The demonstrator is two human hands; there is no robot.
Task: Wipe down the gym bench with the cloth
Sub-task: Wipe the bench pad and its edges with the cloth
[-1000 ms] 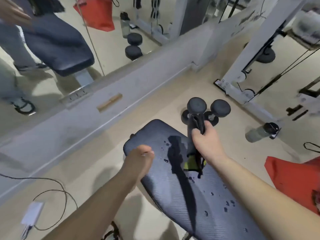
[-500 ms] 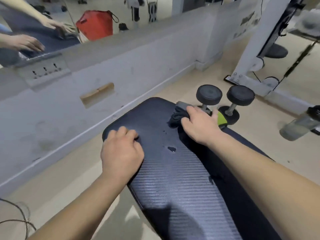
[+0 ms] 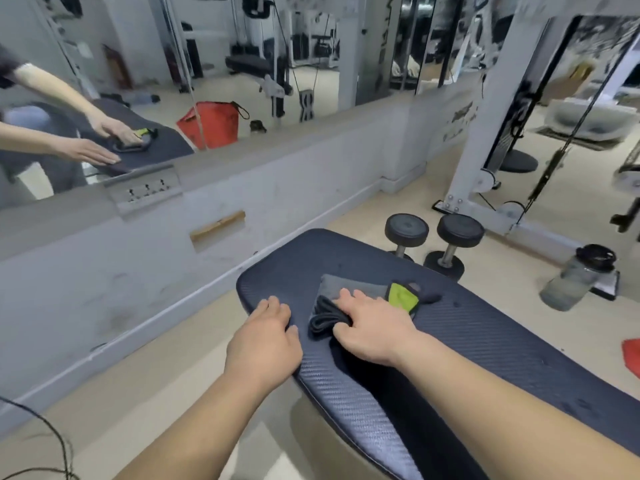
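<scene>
The gym bench (image 3: pixel 485 344) is a dark navy textured pad that runs from the centre to the lower right. A grey cloth (image 3: pixel 349 289) with a lime-green patch lies on its far end. My right hand (image 3: pixel 374 327) presses down on the cloth, and a dark bunched fold sits between thumb and fingers. My left hand (image 3: pixel 266 341) rests on the bench's left edge beside the cloth, its fingers laid over the pad. A few small droplets show on the pad to the right.
Two black dumbbells (image 3: pixel 433 240) stand on the floor beyond the bench end. A grey water bottle (image 3: pixel 578 275) lies to the right and a red bag (image 3: pixel 630 355) at the right edge. A low wall with a mirror runs along the left. A black cable (image 3: pixel 59 441) lies at lower left.
My right hand has slid the cloth back from the bench's far end toward the left hand. The wet streak and drops in the middle of the pad are gone.
</scene>
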